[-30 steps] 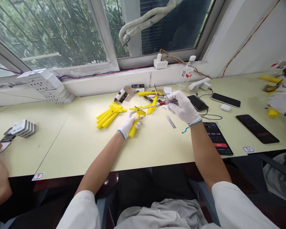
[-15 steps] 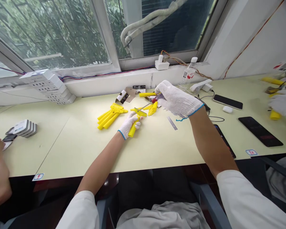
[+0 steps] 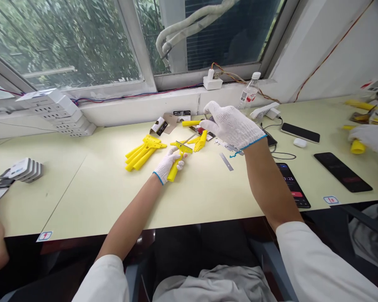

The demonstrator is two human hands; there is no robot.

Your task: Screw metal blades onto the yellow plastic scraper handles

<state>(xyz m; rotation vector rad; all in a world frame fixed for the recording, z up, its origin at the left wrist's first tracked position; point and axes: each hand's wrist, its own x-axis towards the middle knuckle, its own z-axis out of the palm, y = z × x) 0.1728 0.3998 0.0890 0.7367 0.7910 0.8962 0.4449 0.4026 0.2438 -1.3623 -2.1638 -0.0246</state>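
Note:
My left hand (image 3: 170, 165), in a white knitted glove, is closed around the handle of a yellow scraper (image 3: 174, 171), whose wide head points away from me. My right hand (image 3: 228, 126), gloved too, is curled above and to the right, closed on a screwdriver (image 3: 191, 137). The thin metal shaft slants down to the scraper's head; the glove hides most of the handle. Just behind the shaft lie loose yellow scraper parts (image 3: 200, 141). A flat metal blade (image 3: 226, 162) rests on the table below my right hand, beside several small metal pieces (image 3: 222, 144).
Several yellow scrapers (image 3: 145, 153) are piled left of my left hand. Opened small boxes (image 3: 159, 126) lie behind. A bottle (image 3: 249, 90), power strip (image 3: 265, 110) and phones (image 3: 300, 132) stand or lie right. White boxes (image 3: 63, 113) are stacked left. A co-worker's gloved hand (image 3: 370, 137) shows far right.
The view has shifted slightly. My right hand has turned a little over the screwdriver, so less of its handle shows. My left hand keeps its hold on the scraper.

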